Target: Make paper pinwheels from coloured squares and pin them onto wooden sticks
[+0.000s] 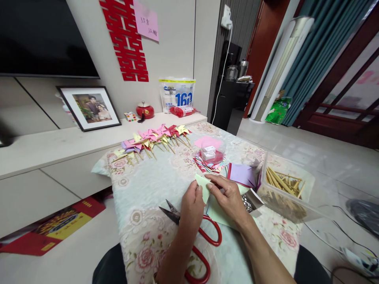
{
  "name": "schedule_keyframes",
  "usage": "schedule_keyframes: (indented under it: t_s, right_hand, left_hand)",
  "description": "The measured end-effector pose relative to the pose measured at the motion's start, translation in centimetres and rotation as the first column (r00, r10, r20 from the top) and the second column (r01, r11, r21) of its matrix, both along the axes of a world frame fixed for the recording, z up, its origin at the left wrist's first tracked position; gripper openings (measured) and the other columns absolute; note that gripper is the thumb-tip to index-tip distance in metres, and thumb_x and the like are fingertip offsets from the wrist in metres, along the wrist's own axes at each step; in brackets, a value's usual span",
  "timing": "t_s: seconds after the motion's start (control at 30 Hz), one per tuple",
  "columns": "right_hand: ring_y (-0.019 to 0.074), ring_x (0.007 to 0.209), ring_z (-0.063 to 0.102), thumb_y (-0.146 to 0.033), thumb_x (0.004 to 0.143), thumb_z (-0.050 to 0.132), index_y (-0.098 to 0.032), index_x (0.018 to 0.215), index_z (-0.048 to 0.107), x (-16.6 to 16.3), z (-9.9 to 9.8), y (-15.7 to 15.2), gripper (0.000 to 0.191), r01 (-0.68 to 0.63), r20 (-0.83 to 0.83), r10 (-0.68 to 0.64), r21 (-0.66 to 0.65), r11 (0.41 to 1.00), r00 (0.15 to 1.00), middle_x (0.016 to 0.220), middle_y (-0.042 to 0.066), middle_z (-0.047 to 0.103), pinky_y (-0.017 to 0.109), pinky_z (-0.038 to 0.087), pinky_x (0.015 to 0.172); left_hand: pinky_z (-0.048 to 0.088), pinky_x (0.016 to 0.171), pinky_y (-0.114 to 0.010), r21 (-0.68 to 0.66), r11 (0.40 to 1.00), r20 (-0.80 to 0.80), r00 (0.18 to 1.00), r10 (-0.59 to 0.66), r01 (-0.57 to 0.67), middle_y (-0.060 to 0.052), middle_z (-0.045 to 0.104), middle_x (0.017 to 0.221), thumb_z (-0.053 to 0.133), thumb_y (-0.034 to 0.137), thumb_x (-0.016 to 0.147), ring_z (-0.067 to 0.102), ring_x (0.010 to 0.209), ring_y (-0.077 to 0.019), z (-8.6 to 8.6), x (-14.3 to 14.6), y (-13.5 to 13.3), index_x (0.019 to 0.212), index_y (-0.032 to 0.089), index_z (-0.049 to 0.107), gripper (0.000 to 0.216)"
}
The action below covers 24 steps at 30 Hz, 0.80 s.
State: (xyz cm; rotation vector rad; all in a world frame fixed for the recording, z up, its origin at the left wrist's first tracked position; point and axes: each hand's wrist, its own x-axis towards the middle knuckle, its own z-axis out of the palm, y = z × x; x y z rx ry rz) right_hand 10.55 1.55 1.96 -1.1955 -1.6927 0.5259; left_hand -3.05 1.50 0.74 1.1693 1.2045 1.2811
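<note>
A pale green paper piece (202,182) stands between my hands above the table. My left hand (192,205) pinches its left edge between thumb and fingers. From the other side my right hand (227,194) is closed on the paper's right edge, thumb and index finger against it. Under my left wrist lie scissors with red handles (218,235), their dark blades slightly apart. More pale green sheets (220,215) rest below my right hand. Beside that hand, a small open box (255,200) holds shiny metal bits too small to name.
Paper pinwheels on sticks (156,138) lie at the table's far left. Purple paper (241,174), patterned sheets and a round clear container (213,152) sit beyond my hands. A clear plastic bin (284,207) of wooden sticks stands at the right edge.
</note>
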Motion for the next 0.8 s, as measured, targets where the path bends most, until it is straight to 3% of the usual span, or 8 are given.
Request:
schedule_keyframes:
  t_s: [0.23,0.33,0.4,0.6,0.7,0.8]
  right_hand:
    - [0.0240,0.098,0.068,-0.022,0.092,0.061,-0.026,0.108,0.076,-0.1,0.2,0.0,0.023,-0.026,-0.029,0.025,-0.024,0.999,0.999,0.104,0.006,0.076,0.037,0.050,0.088]
    - [0.0233,0.099,0.068,-0.025,0.091,0.062,-0.025,0.104,0.077,0.0,0.1,0.1,0.020,-0.028,-0.132,0.016,-0.087,0.996,0.991,0.105,0.006,0.076,0.035,0.049,0.088]
    - [0.0225,0.095,0.068,-0.028,0.089,0.065,-0.024,0.101,0.078,0.1,0.0,0.2,0.018,-0.050,-0.247,0.010,-0.156,0.986,0.969,0.104,0.005,0.077,0.034,0.049,0.085]
    - [0.0126,0.062,0.052,-0.036,0.076,0.077,-0.021,0.099,0.077,0.6,0.0,0.4,0.027,-0.205,-0.569,-0.025,-0.336,0.919,0.822,0.069,-0.001,0.066,0.026,0.040,0.060]
    - [0.0116,0.062,0.048,-0.035,0.073,0.080,-0.021,0.101,0.078,0.6,0.5,0.2,0.031,-0.322,-0.638,0.028,-0.348,0.881,0.769,0.066,-0.002,0.060,0.025,0.038,0.061]
    - [0.0117,0.061,0.048,-0.035,0.075,0.079,-0.021,0.103,0.078,0.6,0.9,0.0,0.032,-0.392,-0.662,0.079,-0.340,0.855,0.746,0.066,-0.002,0.060,0.026,0.037,0.059]
  left_hand:
    - [0.042,0.058,-0.029,0.032,0.999,-0.017,1.000,0.007,-0.006,-0.001,0.057,0.057,0.061,0.033,0.081,0.056,0.061,-0.0210,0.0,-0.1,-0.1,0.087,0.022,0.071,0.017]
    - [0.040,0.055,-0.027,0.007,1.000,0.008,1.000,-0.029,0.029,0.001,0.053,0.054,0.059,0.033,0.083,0.051,0.056,-0.0173,0.1,-0.2,-0.1,0.083,0.020,0.071,0.018]
    - [0.040,0.054,-0.025,-0.019,0.995,0.109,0.989,-0.097,0.100,0.002,0.054,0.054,0.062,0.035,0.083,0.048,0.053,-0.0143,0.0,-0.4,0.1,0.089,0.018,0.073,0.022]
    - [0.041,0.055,-0.022,-0.041,0.959,0.516,0.828,-0.221,0.282,-0.002,0.065,0.078,0.080,0.036,0.074,0.051,0.062,-0.0105,0.4,-1.2,0.3,0.113,0.016,0.070,0.045]
    - [0.042,0.054,-0.021,-0.030,0.924,0.600,0.746,-0.288,0.381,-0.003,0.064,0.081,0.082,0.035,0.073,0.051,0.064,-0.0099,1.0,-1.5,0.0,0.116,0.017,0.070,0.049]
    - [0.042,0.054,-0.020,0.000,0.906,0.615,0.714,-0.334,0.423,-0.002,0.062,0.079,0.082,0.035,0.074,0.050,0.062,-0.0086,1.3,-1.6,-0.2,0.114,0.018,0.071,0.044]
